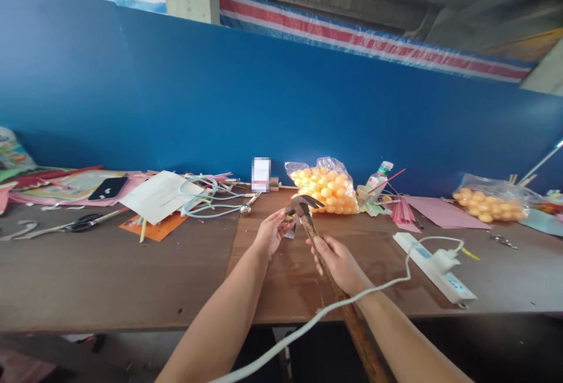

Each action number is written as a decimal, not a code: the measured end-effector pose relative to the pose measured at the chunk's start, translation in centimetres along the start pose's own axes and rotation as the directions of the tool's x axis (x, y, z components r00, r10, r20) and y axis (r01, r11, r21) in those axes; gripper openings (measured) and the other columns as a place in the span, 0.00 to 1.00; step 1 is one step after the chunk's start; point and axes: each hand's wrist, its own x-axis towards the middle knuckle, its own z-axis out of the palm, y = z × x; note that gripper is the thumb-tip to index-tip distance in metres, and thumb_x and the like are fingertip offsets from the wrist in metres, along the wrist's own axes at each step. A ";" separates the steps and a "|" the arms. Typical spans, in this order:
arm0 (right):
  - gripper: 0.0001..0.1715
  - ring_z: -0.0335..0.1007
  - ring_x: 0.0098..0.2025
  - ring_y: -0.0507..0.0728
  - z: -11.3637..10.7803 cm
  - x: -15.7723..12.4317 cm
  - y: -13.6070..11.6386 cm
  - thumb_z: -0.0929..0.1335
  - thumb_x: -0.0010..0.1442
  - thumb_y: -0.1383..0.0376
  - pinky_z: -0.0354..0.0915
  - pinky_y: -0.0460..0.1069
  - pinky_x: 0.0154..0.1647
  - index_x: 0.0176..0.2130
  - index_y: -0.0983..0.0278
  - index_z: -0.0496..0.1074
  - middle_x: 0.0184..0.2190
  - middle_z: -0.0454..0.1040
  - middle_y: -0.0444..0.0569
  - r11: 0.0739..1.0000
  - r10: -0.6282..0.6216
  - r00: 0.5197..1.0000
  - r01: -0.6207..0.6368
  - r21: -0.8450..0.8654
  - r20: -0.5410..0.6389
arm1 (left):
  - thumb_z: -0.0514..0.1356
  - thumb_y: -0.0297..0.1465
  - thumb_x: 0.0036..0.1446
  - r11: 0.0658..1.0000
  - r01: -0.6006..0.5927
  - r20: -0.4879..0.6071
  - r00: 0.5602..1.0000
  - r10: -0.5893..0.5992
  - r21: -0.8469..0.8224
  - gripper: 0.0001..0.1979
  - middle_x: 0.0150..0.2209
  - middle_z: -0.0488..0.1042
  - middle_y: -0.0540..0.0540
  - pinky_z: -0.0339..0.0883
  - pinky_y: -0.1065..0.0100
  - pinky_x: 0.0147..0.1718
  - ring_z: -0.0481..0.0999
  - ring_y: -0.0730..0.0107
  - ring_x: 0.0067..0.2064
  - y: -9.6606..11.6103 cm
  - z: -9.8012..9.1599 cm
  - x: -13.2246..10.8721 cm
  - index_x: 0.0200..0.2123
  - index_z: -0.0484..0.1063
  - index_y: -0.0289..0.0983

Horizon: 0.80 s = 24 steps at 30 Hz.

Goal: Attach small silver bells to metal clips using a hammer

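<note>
A claw hammer [311, 227] with a dark metal head and a long, worn wooden handle slants across the view in front of me. My right hand [335, 258] is closed around the upper part of its handle, below the head. The claw points right and the striking end points left. My left hand [272, 231] is closed with its fingertips pinched together right at the striking end. A small yellowish bit shows at those fingertips, too small to name. Under the left fingers, a small dark and white piece [290, 231] is partly hidden.
A white cable crosses over my right forearm from a power strip [433, 268]. Behind the hammer sits a bag of orange balls [328, 188]; another bag [488, 202] lies right. A bottle [380, 176], scissors [83, 221], a phone [108, 189] and blue tubing [200, 195] lie about.
</note>
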 end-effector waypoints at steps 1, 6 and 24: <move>0.28 0.62 0.21 0.49 0.0 0.0 0.0 0.66 0.55 0.45 0.61 0.46 0.20 0.39 0.67 0.70 0.27 0.67 0.45 1.000 -0.002 1.000 0.002 0.011 -0.002 | 0.62 0.26 0.55 1.000 0.000 0.003 1.000 0.000 0.001 0.12 0.36 0.78 0.40 0.74 0.73 0.34 0.79 0.71 0.31 0.0 0.0 0.0 0.43 0.74 0.29; 0.28 0.62 0.23 0.49 -0.5 -0.6 0.2 0.66 0.57 0.46 0.61 0.46 0.21 0.42 0.67 0.70 0.28 0.67 0.45 0.999 -0.036 0.999 0.036 0.037 -0.020 | 0.61 0.26 0.55 1.000 -0.004 -0.038 0.999 0.003 -0.019 0.11 0.35 0.78 0.39 0.73 0.74 0.33 0.79 0.71 0.31 0.2 0.4 -0.1 0.43 0.73 0.29; 0.27 0.63 0.23 0.51 -1.0 -1.0 1.6 0.61 0.60 0.46 0.61 0.47 0.22 0.43 0.65 0.68 0.28 0.68 0.46 0.984 -0.022 1.000 0.022 -0.176 0.003 | 0.61 0.24 0.56 1.000 0.015 -0.127 0.992 -0.017 -0.022 0.07 0.30 0.77 0.40 0.73 0.73 0.31 0.79 0.70 0.28 0.3 0.8 -0.3 0.39 0.72 0.28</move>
